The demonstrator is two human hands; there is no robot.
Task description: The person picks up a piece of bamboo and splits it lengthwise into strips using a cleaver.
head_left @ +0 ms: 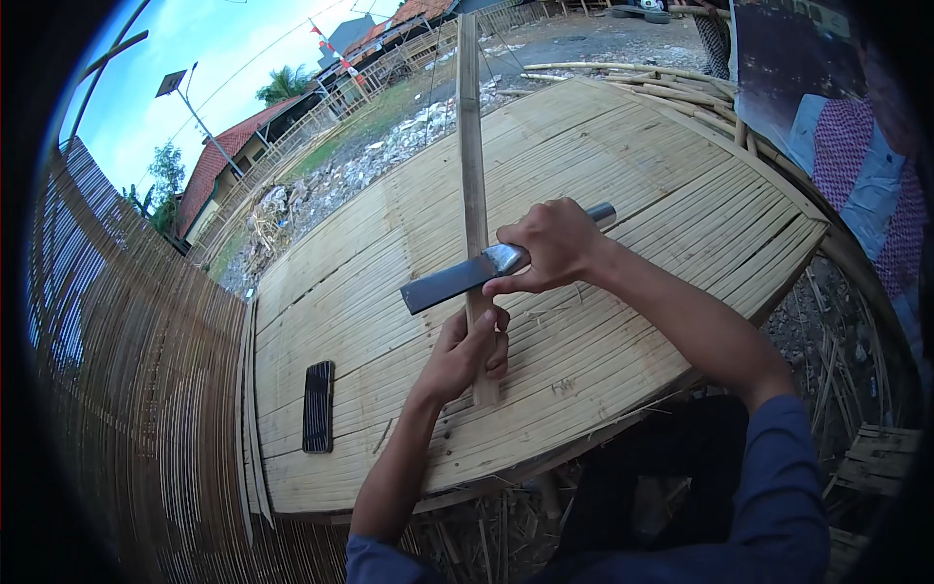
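Note:
A long, narrow wooden strip (471, 146) runs away from me over the slatted bamboo platform (360, 321). My left hand (465, 355) is closed around it close to its near end. My right hand (556, 243) grips a broad-bladed chisel (449, 282) by its round metal handle, whose end shows past the hand. Its flat dark blade lies across the strip, just beyond my left hand, pointing left. Whether the cutting edge bites into the wood cannot be made out. My right thumb is close to the strip.
A black phone (318, 407) lies on the platform's left side. A woven bamboo screen (146, 360) stands at the left. Bamboo poles (671, 88) lie along the far right edge, and patterned cloth (856, 175) hangs at the right. Rubble (341, 185) covers the ground beyond.

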